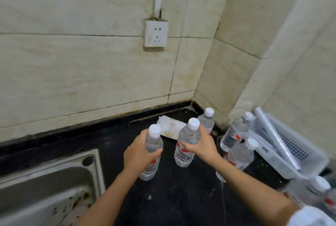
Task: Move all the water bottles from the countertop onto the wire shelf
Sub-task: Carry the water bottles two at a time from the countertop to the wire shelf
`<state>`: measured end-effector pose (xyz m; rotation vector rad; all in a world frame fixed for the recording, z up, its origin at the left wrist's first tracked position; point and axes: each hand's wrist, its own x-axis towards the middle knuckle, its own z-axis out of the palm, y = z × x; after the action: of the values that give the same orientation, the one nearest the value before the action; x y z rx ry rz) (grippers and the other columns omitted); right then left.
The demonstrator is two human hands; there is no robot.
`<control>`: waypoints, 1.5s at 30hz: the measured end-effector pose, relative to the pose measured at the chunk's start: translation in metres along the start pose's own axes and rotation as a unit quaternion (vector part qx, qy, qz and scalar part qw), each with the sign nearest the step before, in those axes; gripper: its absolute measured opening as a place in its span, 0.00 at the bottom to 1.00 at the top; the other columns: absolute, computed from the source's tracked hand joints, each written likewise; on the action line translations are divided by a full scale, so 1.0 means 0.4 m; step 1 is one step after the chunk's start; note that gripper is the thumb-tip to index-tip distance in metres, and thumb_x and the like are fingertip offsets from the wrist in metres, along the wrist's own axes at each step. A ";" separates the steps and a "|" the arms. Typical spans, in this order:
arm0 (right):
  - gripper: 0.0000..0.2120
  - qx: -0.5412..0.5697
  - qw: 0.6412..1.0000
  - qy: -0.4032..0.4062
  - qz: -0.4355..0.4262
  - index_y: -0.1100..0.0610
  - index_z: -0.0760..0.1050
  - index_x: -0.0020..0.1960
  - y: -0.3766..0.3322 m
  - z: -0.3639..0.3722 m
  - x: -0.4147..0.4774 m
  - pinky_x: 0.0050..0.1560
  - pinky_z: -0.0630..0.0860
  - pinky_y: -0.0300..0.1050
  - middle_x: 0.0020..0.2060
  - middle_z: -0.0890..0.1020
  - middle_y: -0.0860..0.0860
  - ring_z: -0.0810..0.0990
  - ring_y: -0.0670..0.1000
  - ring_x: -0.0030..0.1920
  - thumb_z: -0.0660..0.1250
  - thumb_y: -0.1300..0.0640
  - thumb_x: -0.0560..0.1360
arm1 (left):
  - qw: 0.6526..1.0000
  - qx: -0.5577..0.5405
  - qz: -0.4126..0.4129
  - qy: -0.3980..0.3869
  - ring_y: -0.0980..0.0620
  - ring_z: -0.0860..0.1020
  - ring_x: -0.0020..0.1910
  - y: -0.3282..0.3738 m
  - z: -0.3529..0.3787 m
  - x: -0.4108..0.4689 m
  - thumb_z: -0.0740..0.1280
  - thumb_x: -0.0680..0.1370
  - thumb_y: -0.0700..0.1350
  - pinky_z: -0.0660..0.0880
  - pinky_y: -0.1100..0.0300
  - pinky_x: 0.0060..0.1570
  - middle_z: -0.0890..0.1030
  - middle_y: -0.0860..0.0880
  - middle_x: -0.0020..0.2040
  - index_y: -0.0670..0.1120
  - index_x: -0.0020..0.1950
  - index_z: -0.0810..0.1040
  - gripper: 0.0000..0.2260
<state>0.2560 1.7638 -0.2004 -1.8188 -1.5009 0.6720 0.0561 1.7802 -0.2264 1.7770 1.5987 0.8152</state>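
We have a single wide-angle view from a camera worn on the head, looking forward and steeply down into the corner where the two beige tiled walls (91,65) meet above the black speckled stone countertop (181,198). It sits close: our bare forearms run in from the bottom edge, the white wall socket (156,33) is near the centre, and straight tile lines bow toward the borders. No second view shares this scene.
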 end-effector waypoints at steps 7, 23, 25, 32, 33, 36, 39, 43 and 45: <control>0.28 0.002 0.990 0.108 0.086 0.47 0.64 0.58 0.082 -0.176 -0.281 0.56 0.74 0.45 0.50 0.76 0.46 0.76 0.48 0.53 0.75 0.55 0.64 | 0.990 -0.059 0.067 -0.110 0.46 0.78 0.54 0.124 0.129 -0.113 0.73 0.66 0.53 0.74 0.49 0.52 0.80 0.51 0.55 0.53 0.61 0.69 0.26; 0.27 0.022 0.906 0.351 0.234 0.49 0.67 0.57 0.287 -0.492 -0.966 0.56 0.76 0.51 0.49 0.78 0.48 0.79 0.51 0.54 0.75 0.54 0.62 | 0.917 -0.044 0.253 -0.305 0.44 0.78 0.56 0.455 0.403 -0.610 0.74 0.65 0.53 0.74 0.51 0.52 0.81 0.51 0.55 0.55 0.62 0.68 0.28; 0.26 0.021 0.901 0.363 0.237 0.47 0.66 0.56 0.306 -0.528 -1.082 0.56 0.75 0.48 0.50 0.78 0.47 0.78 0.50 0.53 0.75 0.55 0.63 | 0.912 -0.053 0.265 -0.309 0.43 0.78 0.56 0.490 0.432 -0.707 0.74 0.65 0.52 0.74 0.51 0.52 0.81 0.49 0.55 0.54 0.63 0.69 0.29; 0.34 0.013 0.867 0.406 0.287 0.42 0.63 0.63 0.364 -0.614 -1.495 0.56 0.75 0.49 0.51 0.77 0.45 0.77 0.49 0.54 0.75 0.54 0.62 | 0.878 -0.070 0.289 -0.375 0.44 0.79 0.52 0.562 0.536 -1.074 0.75 0.64 0.52 0.75 0.52 0.49 0.82 0.49 0.52 0.53 0.60 0.70 0.27; 0.35 0.012 0.860 0.414 0.299 0.42 0.63 0.63 0.369 -0.618 -1.550 0.55 0.75 0.48 0.50 0.77 0.44 0.77 0.49 0.54 0.75 0.54 0.62 | 0.868 -0.068 0.298 -0.392 0.45 0.79 0.52 0.568 0.548 -1.126 0.75 0.64 0.52 0.75 0.52 0.49 0.82 0.50 0.51 0.54 0.60 0.70 0.28; 0.36 0.002 0.823 0.455 0.341 0.45 0.63 0.65 0.378 -0.618 -1.709 0.54 0.76 0.48 0.49 0.78 0.45 0.78 0.50 0.53 0.75 0.54 0.61 | 0.826 -0.061 0.333 -0.452 0.47 0.79 0.53 0.588 0.583 -1.274 0.76 0.63 0.52 0.75 0.53 0.50 0.81 0.53 0.51 0.56 0.61 0.70 0.28; 0.36 0.013 0.773 0.505 0.385 0.45 0.63 0.64 0.399 -0.609 -1.855 0.54 0.76 0.49 0.49 0.78 0.46 0.79 0.51 0.52 0.75 0.54 0.61 | 0.775 -0.052 0.361 -0.516 0.49 0.79 0.50 0.605 0.626 -1.399 0.75 0.62 0.53 0.75 0.53 0.49 0.81 0.56 0.47 0.62 0.52 0.69 0.23; 0.35 0.003 0.697 0.562 0.445 0.46 0.64 0.64 0.421 -0.587 -2.018 0.54 0.75 0.51 0.49 0.77 0.47 0.78 0.55 0.54 0.75 0.55 0.61 | 0.721 -0.037 0.387 -0.574 0.49 0.79 0.50 0.631 0.684 -1.547 0.73 0.60 0.56 0.76 0.51 0.50 0.81 0.56 0.47 0.63 0.52 0.65 0.25; 0.35 -0.004 0.665 0.582 0.468 0.47 0.64 0.65 0.427 -0.581 -2.091 0.53 0.74 0.49 0.50 0.76 0.47 0.78 0.55 0.55 0.75 0.56 0.62 | 0.703 -0.030 0.401 -0.587 0.47 0.79 0.51 0.653 0.715 -1.612 0.74 0.62 0.54 0.76 0.51 0.50 0.81 0.54 0.48 0.60 0.55 0.68 0.25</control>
<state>0.3680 0.8861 -0.2080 -2.2016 0.3452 -0.1958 0.3876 1.1050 -0.2327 2.1736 -0.0788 -0.0925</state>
